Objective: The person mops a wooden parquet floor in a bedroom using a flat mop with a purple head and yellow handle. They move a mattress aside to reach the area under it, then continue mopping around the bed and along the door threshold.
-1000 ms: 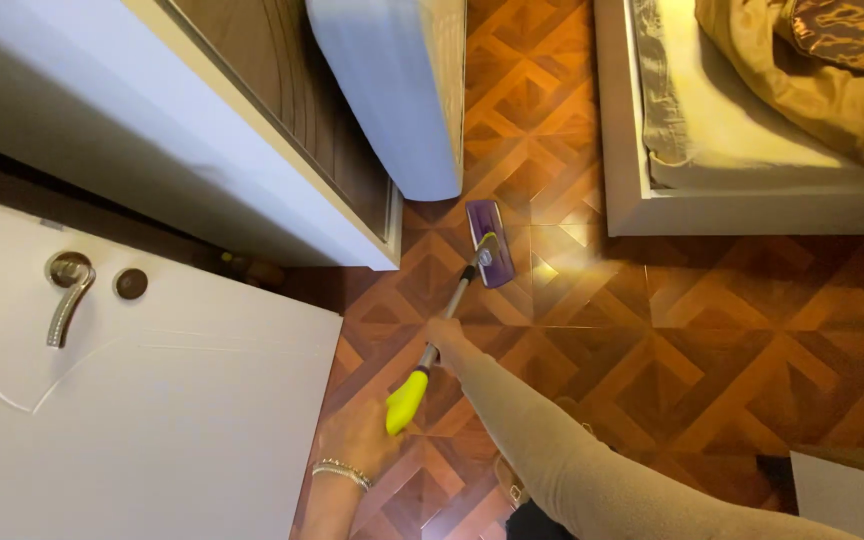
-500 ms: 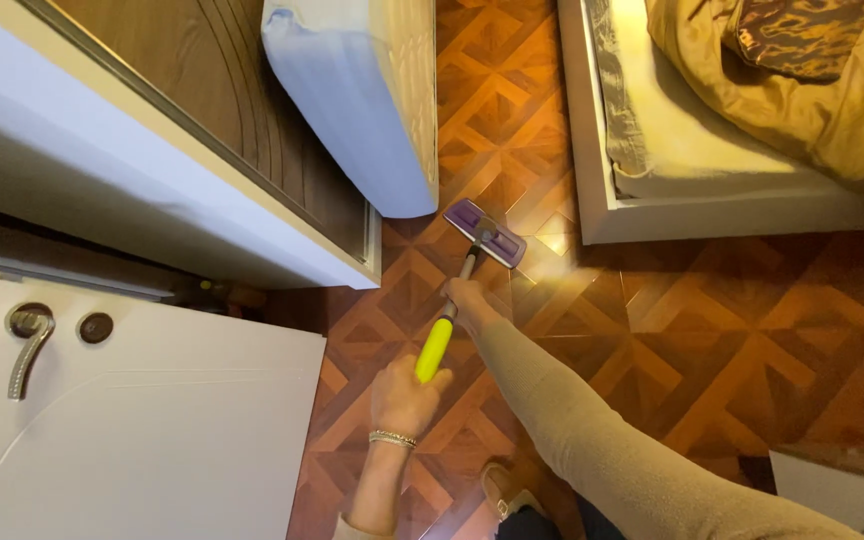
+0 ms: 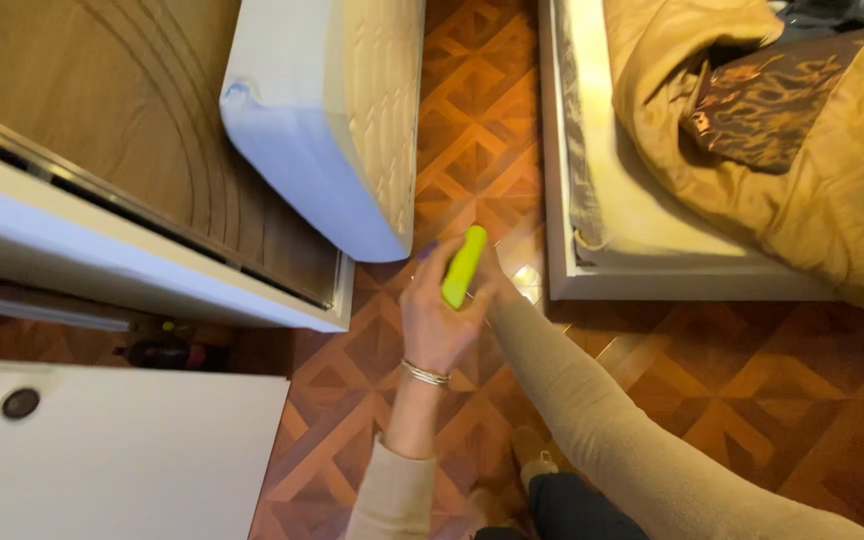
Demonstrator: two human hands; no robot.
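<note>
Hands: left grip (image 3: 435, 318) wrapped round yellow-green mop handle (image 3: 463, 266); right grip (image 3: 495, 287) mostly hidden, can't tell.

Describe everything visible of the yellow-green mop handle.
Only the grip end of the mop handle shows: a bright yellow-green, smooth, plastic-looking piece with a rounded tip, tilted up toward the camera. The left hand wraps it from below and the right hand sits just behind it; the shaft and mop head are hidden. It hangs over the parquet floor between the upright mattress and the bed frame.
</note>
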